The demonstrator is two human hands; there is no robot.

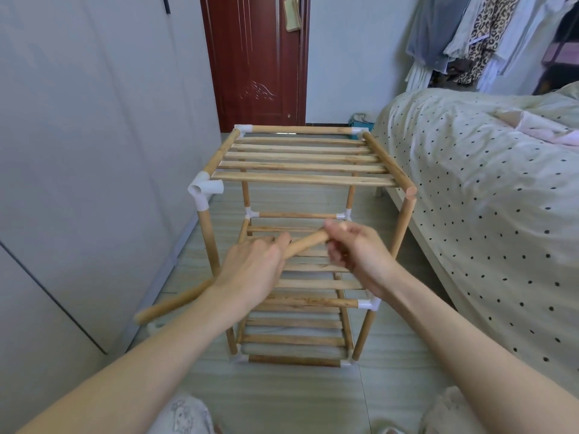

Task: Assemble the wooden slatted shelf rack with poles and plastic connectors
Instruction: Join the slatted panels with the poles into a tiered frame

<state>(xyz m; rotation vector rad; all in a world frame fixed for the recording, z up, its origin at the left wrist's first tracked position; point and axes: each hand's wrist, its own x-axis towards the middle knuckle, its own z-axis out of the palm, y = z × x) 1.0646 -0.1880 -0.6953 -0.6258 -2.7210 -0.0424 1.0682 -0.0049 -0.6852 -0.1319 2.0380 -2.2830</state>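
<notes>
I hold a loose wooden pole (pixel 300 245) slantwise in front of the half-built slatted rack (pixel 300 170) standing on the floor (pixel 282 399) beside my bed (pixel 470 183). My left hand (pixel 253 270) curls around the pole's middle, and my right hand (pixel 354 249) pinches its upper end. The rack's near left top corner carries a white plastic connector (pixel 205 191); the near right corner seems bare.
</notes>
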